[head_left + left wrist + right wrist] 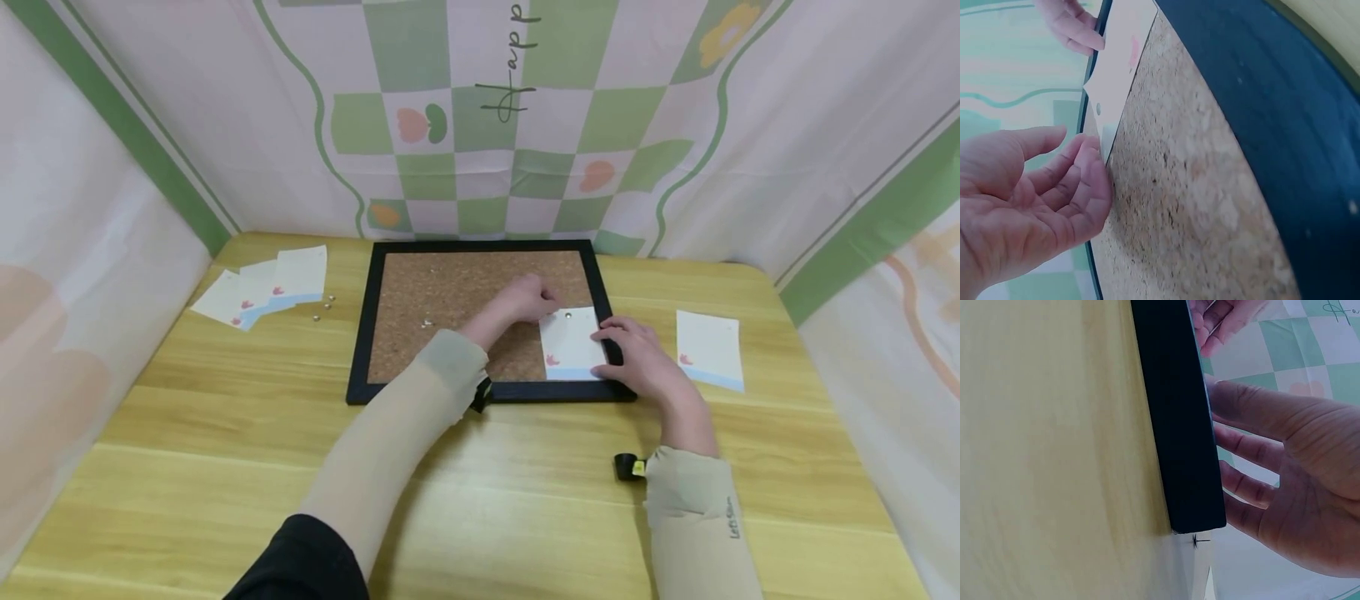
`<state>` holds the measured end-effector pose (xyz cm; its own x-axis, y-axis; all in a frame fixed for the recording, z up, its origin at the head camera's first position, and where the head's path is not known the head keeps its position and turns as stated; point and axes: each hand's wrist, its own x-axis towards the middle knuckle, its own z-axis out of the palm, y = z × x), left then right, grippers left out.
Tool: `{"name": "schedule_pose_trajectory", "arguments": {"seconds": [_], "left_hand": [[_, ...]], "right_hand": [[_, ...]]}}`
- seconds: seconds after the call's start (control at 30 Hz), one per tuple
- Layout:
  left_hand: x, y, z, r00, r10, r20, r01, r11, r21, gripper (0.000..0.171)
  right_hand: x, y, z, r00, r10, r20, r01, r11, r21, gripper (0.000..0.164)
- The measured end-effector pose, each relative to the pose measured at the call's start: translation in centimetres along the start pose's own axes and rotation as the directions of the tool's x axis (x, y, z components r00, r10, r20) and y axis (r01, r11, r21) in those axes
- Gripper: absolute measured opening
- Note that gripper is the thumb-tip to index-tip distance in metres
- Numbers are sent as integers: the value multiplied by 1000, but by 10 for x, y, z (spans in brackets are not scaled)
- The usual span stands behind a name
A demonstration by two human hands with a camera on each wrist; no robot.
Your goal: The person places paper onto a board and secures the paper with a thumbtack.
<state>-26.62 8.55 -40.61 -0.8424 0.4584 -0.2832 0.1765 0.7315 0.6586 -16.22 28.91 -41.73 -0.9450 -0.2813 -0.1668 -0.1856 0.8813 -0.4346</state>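
Note:
A white card with a pink figure and blue bottom strip lies on the lower right of a cork board. A small round pin shows near the card's top edge. My left hand is by the card's upper left corner, its fingers loosely bent; in the left wrist view the thumb stands apart from them, with nothing seen between. Spread over the black frame at the right, my right hand rests fingertips on the card's right edge. Its fingertips are partly hidden in the right wrist view.
Several similar cards overlap at the table's left, with small pins beside them. Another card lies right of the board. Small shiny bits sit on the cork. A patterned curtain hangs behind the table.

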Motion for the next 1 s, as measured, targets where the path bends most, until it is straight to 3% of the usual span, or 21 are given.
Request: {"name": "schedule_pose_trajectory", "arguments": {"seconds": [0.2,0.63,0.87,1.0], "left_hand": [[-6,-8,-6,1000,24,15,-23,1000,-13,28],[-20,-23,-19,996,88,6,-88,992,85,26],[-31,-34,-30,991,135,14,-135,990,47,25],[-37,-43,-37,992,127,9,-127,991,33,27]], "right_hand": [[0,0,0,1000,-2,-3,2,1000,4,51],[-1,1,-1,1000,0,8,-1,1000,15,52],[0,-1,0,1000,3,9,-4,1000,16,52],[0,0,0,1000,13,18,-14,1000,18,52]]}}
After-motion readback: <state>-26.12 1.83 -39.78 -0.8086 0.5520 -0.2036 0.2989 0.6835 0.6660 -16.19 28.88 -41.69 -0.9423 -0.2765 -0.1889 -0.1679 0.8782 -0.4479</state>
